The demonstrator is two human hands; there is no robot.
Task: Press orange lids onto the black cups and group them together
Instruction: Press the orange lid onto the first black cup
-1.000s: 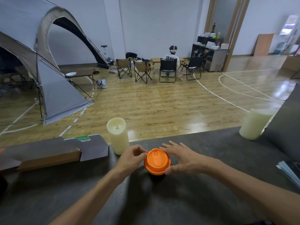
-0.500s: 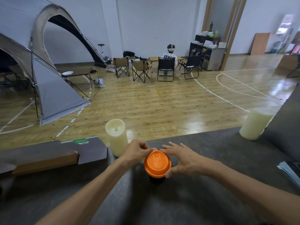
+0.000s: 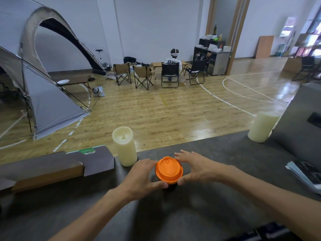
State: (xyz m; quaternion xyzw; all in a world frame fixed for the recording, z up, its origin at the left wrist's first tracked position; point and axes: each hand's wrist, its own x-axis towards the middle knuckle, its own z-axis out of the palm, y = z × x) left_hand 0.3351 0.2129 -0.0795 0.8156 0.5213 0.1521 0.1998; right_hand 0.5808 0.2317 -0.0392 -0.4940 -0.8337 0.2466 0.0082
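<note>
Orange lid [image 3: 168,169] is sitting on a black cup [image 3: 169,186] standing on the dark table [image 3: 217,214], between both hands. Left hand [image 3: 141,178] is curling round the lid's left rim, thumb touching its near edge. Right hand [image 3: 197,168] is cupping the right rim, fingers [image 3: 181,155] loosely spread behind it, thumb at the near edge. A cream candle [image 3: 124,147] is standing just beyond the left hand.

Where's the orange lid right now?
In the head view the orange lid sits on the black cup, centre of the dark table, between the left hand and right hand, just right of the nearer cream candle.
</note>
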